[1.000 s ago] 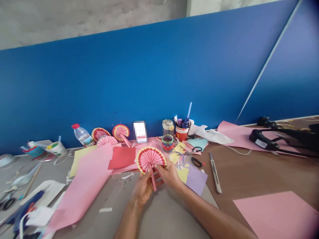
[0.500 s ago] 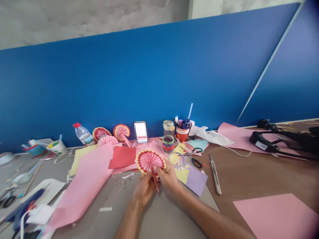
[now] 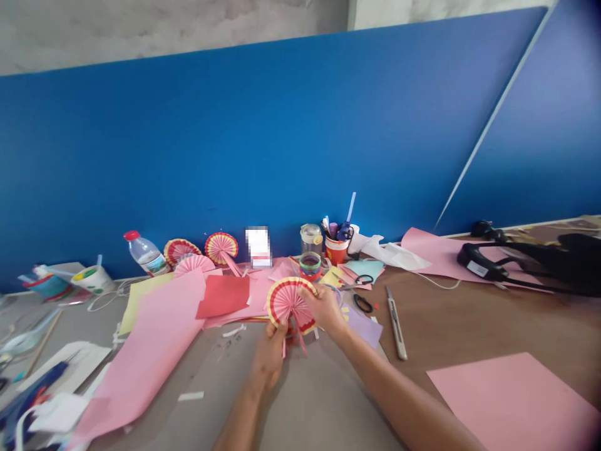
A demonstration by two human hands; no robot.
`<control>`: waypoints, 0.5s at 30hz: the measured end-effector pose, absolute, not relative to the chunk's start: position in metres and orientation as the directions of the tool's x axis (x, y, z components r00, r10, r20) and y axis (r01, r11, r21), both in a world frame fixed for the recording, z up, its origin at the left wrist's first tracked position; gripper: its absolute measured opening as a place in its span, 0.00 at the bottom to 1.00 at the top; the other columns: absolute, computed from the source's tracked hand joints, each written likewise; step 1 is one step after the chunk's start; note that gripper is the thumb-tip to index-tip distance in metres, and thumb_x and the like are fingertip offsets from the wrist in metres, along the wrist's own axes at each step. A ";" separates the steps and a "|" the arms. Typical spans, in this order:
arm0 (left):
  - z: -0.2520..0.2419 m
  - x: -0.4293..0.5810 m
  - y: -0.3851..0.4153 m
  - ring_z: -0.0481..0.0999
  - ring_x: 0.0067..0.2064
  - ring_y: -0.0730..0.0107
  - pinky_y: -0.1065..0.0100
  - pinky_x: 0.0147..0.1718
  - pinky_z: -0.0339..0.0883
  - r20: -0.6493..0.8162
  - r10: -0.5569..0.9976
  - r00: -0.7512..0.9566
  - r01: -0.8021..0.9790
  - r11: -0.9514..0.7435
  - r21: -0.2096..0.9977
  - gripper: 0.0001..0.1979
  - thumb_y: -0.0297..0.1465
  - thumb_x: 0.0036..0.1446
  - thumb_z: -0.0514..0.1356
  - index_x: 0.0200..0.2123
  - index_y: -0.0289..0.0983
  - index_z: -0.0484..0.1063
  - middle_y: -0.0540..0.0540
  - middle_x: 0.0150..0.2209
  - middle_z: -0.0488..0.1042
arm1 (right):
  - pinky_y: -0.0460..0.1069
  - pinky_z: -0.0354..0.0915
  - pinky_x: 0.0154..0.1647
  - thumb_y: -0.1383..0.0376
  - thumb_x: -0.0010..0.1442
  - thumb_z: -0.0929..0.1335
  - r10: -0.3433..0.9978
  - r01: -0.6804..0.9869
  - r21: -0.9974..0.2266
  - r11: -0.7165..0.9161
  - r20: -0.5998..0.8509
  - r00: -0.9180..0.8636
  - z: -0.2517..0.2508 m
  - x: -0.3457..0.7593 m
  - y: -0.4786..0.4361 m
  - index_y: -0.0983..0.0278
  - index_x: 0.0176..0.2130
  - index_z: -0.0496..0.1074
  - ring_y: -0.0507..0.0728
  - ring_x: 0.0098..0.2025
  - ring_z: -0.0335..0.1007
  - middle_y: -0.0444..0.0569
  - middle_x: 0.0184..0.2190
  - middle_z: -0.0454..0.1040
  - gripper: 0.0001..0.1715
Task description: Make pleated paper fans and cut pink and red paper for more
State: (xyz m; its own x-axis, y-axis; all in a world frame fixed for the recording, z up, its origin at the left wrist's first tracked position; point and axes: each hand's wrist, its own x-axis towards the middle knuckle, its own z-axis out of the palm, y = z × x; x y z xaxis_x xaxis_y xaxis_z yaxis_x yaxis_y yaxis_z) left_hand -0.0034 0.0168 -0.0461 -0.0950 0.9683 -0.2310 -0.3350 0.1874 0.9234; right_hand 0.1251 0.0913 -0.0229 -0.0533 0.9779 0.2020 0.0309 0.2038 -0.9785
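A pleated pink paper fan (image 3: 287,299) with a red and yellow rim is held up over the grey work surface (image 3: 310,401). My left hand (image 3: 273,344) pinches it low, by the handle strips under the folds. On the fan's right edge, my right hand (image 3: 327,308) is closed with thumb and fingers on the pleats. Two pink strips hang apart below the fan. Behind it stands a jar ringed with coloured tape (image 3: 310,266). A red paper sheet (image 3: 223,297) lies to the left of the fan.
Finished-looking fans (image 3: 222,248) lean against the blue partition (image 3: 263,138). Right of my hands are scissors (image 3: 362,303) and a utility knife (image 3: 397,326). A long pink sheet (image 3: 154,351) and a glue gun (image 3: 35,394) lie left; a bottle (image 3: 146,254) leans at the back.
My right hand has moved from the fan's base up to its right edge. The handle strips below now stand apart. The whole view has shifted slightly.
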 end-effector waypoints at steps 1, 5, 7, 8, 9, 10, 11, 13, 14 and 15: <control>-0.044 -0.001 0.016 0.72 0.29 0.70 0.68 0.32 0.61 -0.247 0.966 -0.072 -0.369 0.204 0.907 0.13 0.42 0.51 0.63 0.35 0.40 0.71 0.50 0.29 0.75 | 0.45 0.52 0.24 0.56 0.52 0.65 0.975 0.046 -0.974 0.222 0.220 -0.039 -0.023 0.124 0.091 0.63 0.20 0.60 0.49 0.23 0.51 0.40 0.18 0.57 0.17; -0.037 0.004 0.014 0.75 0.35 0.66 0.67 0.33 0.64 -0.278 0.961 -0.001 -0.489 0.242 0.838 0.17 0.41 0.48 0.65 0.40 0.41 0.70 0.46 0.38 0.76 | 0.45 0.53 0.26 0.57 0.55 0.63 0.968 0.048 -0.967 0.250 0.249 -0.024 -0.022 0.121 0.090 0.64 0.22 0.62 0.50 0.25 0.53 0.40 0.20 0.60 0.16; -0.036 0.004 0.013 0.73 0.30 0.70 0.69 0.29 0.63 -0.289 0.957 0.016 -0.478 0.261 0.838 0.18 0.42 0.46 0.66 0.37 0.39 0.69 0.48 0.33 0.75 | 0.45 0.53 0.27 0.56 0.55 0.63 0.972 0.022 -0.972 0.235 0.234 -0.033 -0.021 0.122 0.091 0.64 0.23 0.63 0.50 0.24 0.54 0.40 0.20 0.61 0.16; -0.037 0.003 0.012 0.71 0.27 0.73 0.70 0.27 0.62 -0.299 0.954 0.027 -0.459 0.278 0.844 0.19 0.44 0.45 0.66 0.35 0.38 0.68 0.50 0.28 0.73 | 0.46 0.54 0.27 0.56 0.54 0.64 0.974 0.012 -0.974 0.225 0.225 -0.037 -0.020 0.123 0.092 0.64 0.22 0.63 0.50 0.24 0.54 0.40 0.20 0.61 0.16; -0.037 0.002 0.011 0.68 0.23 0.76 0.72 0.24 0.59 -0.309 0.950 0.041 -0.436 0.295 0.850 0.19 0.45 0.45 0.66 0.32 0.38 0.67 0.52 0.24 0.70 | 0.46 0.54 0.27 0.55 0.54 0.65 0.977 0.000 -0.978 0.210 0.210 -0.040 -0.020 0.124 0.093 0.64 0.22 0.63 0.50 0.24 0.55 0.40 0.19 0.61 0.17; -0.038 0.002 0.011 0.63 0.20 0.79 0.73 0.22 0.57 -0.315 0.948 0.052 -0.416 0.307 0.856 0.20 0.46 0.44 0.66 0.29 0.38 0.65 0.55 0.21 0.67 | 0.46 0.54 0.27 0.55 0.53 0.66 0.981 -0.019 -0.982 0.188 0.189 -0.049 -0.019 0.126 0.094 0.64 0.22 0.63 0.50 0.24 0.55 0.41 0.19 0.62 0.17; -0.039 0.001 0.010 0.59 0.18 0.82 0.74 0.21 0.54 -0.317 0.947 0.060 -0.400 0.313 0.861 0.22 0.47 0.43 0.66 0.27 0.38 0.63 0.57 0.20 0.65 | 0.46 0.55 0.26 0.54 0.52 0.66 0.985 -0.053 -0.987 0.155 0.158 -0.066 -0.018 0.128 0.095 0.64 0.22 0.63 0.50 0.24 0.56 0.41 0.19 0.62 0.18; -0.041 0.001 0.009 0.53 0.17 0.85 0.75 0.20 0.51 -0.308 0.948 0.079 -0.378 0.315 0.870 0.24 0.49 0.42 0.67 0.25 0.37 0.61 0.57 0.20 0.64 | 0.46 0.57 0.27 0.53 0.50 0.68 0.989 -0.142 -0.988 0.067 0.085 -0.120 -0.015 0.132 0.096 0.65 0.24 0.65 0.51 0.24 0.59 0.42 0.20 0.64 0.18; -0.042 0.002 0.009 0.52 0.17 0.85 0.74 0.20 0.50 -0.307 0.948 0.088 -0.366 0.318 0.875 0.24 0.49 0.41 0.67 0.25 0.37 0.61 0.57 0.21 0.64 | 0.46 0.58 0.27 0.52 0.49 0.69 0.988 -0.178 -0.984 0.031 0.058 -0.146 -0.014 0.134 0.096 0.65 0.25 0.66 0.51 0.24 0.60 0.42 0.20 0.65 0.19; -0.043 0.003 0.009 0.52 0.17 0.85 0.74 0.20 0.49 -0.307 0.948 0.088 -0.348 0.318 0.882 0.24 0.50 0.41 0.67 0.25 0.37 0.61 0.57 0.21 0.63 | 0.47 0.58 0.27 0.52 0.48 0.70 0.985 -0.200 -0.980 0.011 0.045 -0.166 -0.013 0.136 0.096 0.65 0.25 0.66 0.51 0.24 0.60 0.43 0.20 0.66 0.19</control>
